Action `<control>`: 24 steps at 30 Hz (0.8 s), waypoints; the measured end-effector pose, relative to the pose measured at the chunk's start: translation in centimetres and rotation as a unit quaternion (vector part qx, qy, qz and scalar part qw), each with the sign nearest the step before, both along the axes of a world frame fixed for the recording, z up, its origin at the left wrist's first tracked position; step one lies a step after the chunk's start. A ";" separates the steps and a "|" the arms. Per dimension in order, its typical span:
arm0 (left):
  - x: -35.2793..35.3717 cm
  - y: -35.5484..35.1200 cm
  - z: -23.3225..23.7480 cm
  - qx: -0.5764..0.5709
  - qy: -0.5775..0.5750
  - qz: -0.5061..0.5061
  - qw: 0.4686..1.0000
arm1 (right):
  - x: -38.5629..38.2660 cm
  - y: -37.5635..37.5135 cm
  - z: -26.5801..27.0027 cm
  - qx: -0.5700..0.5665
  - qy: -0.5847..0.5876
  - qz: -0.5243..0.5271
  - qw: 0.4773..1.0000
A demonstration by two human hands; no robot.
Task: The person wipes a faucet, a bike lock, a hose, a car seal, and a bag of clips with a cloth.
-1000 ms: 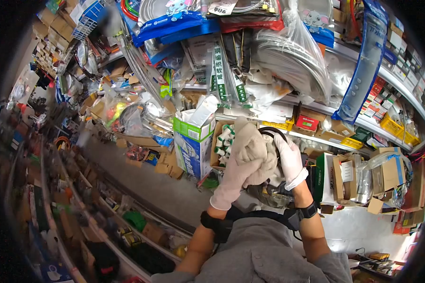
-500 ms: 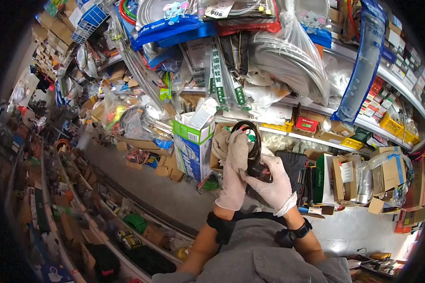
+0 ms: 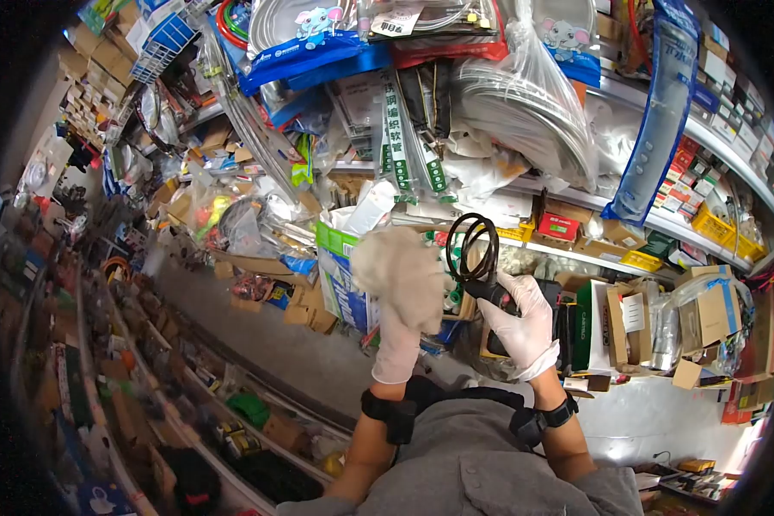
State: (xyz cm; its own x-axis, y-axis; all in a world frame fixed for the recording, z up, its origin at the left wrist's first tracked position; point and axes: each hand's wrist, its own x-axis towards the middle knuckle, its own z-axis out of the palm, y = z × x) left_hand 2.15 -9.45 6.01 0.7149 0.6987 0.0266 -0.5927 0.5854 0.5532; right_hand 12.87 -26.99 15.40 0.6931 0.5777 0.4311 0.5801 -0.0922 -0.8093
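A crumpled beige cloth [image 3: 404,273] is held in my left hand [image 3: 397,346], which wears a white glove; the cloth covers most of its fingers. To the right, my gloved right hand [image 3: 523,325] grips the dark end of a coiled black cable [image 3: 473,249]. The coil's loops stand up above the hand. My two hands are apart. Behind the cloth is a blue, white and green box [image 3: 340,271], partly hidden by it.
Shelves [image 3: 697,245] ahead hold bagged hoses [image 3: 529,112] and small boxes. A blue-edged plastic package [image 3: 658,112] hangs at the right. Cardboard boxes [image 3: 709,314] stand low on the right. Another shelf row [image 3: 172,387] runs along the left beside the grey aisle floor [image 3: 258,344].
My hands have moved apart, the left one leftward with the cloth and the right one slightly rightward with the cable. The cloth has come away from the coil and looks more spread out.
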 end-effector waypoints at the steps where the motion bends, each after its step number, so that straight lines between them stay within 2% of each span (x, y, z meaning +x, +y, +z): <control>1: -0.2 0.9 -3.1 0.024 0.043 -0.037 0.998 | 0.1 0.0 0.0 0.000 -0.001 0.003 1.000; 2: 0.2 0.6 0.5 -0.012 0.048 -0.076 0.996 | 0.2 -0.1 0.0 -0.026 -0.026 0.035 0.999; 3: -0.1 -1.8 3.9 0.250 0.247 -0.035 0.936 | 0.2 -0.1 0.0 -0.052 -0.052 0.066 0.995; 4: -0.1 -5.2 11.6 0.467 0.439 0.018 0.767 | -0.4 -0.1 1.3 -0.006 -0.051 0.065 0.997; 5: 1.1 -5.7 10.3 0.451 0.254 0.115 0.848 | -0.2 -0.2 1.1 -0.006 -0.051 0.066 0.996; 7: 1.5 -5.9 9.8 0.437 0.261 0.114 0.853 | 0.3 -0.6 0.7 -0.055 -0.082 0.091 0.991; 9: 1.5 -6.0 9.1 0.424 0.265 0.111 0.859 | 0.1 -0.7 0.6 -0.055 -0.086 0.079 0.992; 11: 1.4 -5.9 7.9 0.435 0.324 0.141 0.828 | -0.3 -0.8 0.6 -0.056 -0.089 0.069 0.992; 14: 1.5 -4.6 7.1 0.448 0.311 0.166 0.821 | -1.1 -0.7 1.4 -0.012 -0.062 0.049 0.997; 15: 1.5 -5.1 7.2 0.330 0.266 0.148 0.894 | -1.2 -0.8 1.4 -0.012 -0.062 0.049 0.997; 16: 1.8 -4.5 8.1 0.330 0.266 0.147 0.894 | -1.2 -0.8 1.4 0.000 -0.043 0.051 0.998; 17: 2.2 -3.4 9.2 0.522 0.212 0.254 0.787 | -1.3 -0.8 1.4 0.011 -0.025 0.054 0.998; 18: 2.5 -2.7 9.7 0.680 0.145 0.345 0.630 | -1.2 -0.9 1.5 0.012 -0.026 0.054 0.998; 20: 1.2 -3.6 8.6 0.659 0.107 0.363 0.650 | -1.0 -1.1 1.5 0.009 0.013 0.044 0.999; 22: -0.8 -4.4 7.7 0.638 0.215 0.277 0.685 | -0.8 -1.3 1.8 -0.004 0.037 0.043 0.998; 23: -1.7 -4.6 6.8 0.638 0.216 0.277 0.686 | -0.6 -1.4 1.9 -0.006 0.046 0.040 0.998; 24: -2.7 -4.4 5.7 0.611 0.289 0.186 0.714 | -0.5 -1.5 2.3 -0.015 0.064 0.042 0.997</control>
